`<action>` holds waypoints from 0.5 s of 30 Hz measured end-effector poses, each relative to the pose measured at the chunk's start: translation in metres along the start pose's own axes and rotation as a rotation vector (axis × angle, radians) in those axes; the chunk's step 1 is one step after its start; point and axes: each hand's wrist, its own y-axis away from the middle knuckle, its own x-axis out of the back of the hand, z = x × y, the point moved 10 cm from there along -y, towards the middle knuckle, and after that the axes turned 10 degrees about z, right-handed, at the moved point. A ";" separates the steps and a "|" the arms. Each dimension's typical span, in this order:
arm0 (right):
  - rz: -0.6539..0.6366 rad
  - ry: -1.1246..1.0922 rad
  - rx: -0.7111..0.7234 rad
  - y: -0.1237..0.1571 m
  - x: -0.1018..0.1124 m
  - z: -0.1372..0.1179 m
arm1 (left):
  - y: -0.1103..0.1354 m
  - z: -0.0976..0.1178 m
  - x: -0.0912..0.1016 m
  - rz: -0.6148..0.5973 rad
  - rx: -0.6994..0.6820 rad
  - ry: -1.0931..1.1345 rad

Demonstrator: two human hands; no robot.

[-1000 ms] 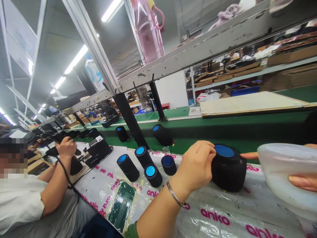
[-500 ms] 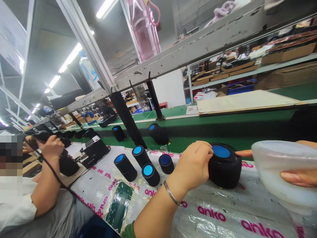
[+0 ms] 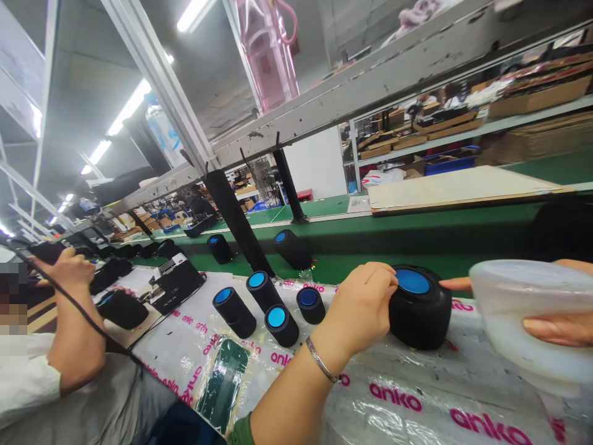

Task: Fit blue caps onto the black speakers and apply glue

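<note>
At centre-right of the tabletop [image 3: 417, 395] stood the black speaker [image 3: 419, 315], upright, blue cap facing up, long axis vertical. Left hand [image 3: 364, 309] lay against its left flank, grip curled, fingertips touching the cap's rim; whether fully clasped could not be told. Right hand [image 3: 551, 327] sat further right, grip closed on a translucent foam bag [image 3: 523, 315], one finger reaching the speaker's far side. Left hand nearer. Four more speakers [image 3: 269, 303] stood apart to the left; a co-worker's hand [image 3: 69, 272] beyond.

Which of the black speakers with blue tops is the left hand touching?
The big speaker at the right; the left hand grips its side, apart from the group.
</note>
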 end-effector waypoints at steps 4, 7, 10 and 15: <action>-0.182 0.160 0.096 -0.030 0.007 0.027 | 0.000 0.000 0.000 0.012 -0.011 -0.011; 0.121 -0.070 0.169 -0.045 0.036 0.024 | 0.002 -0.002 -0.002 0.002 -0.005 -0.018; 0.256 -0.192 0.233 -0.031 0.032 0.010 | 0.003 -0.003 -0.002 -0.008 0.003 -0.046; 0.204 -0.157 0.226 -0.005 0.006 -0.004 | 0.000 -0.004 0.009 0.023 0.085 -0.040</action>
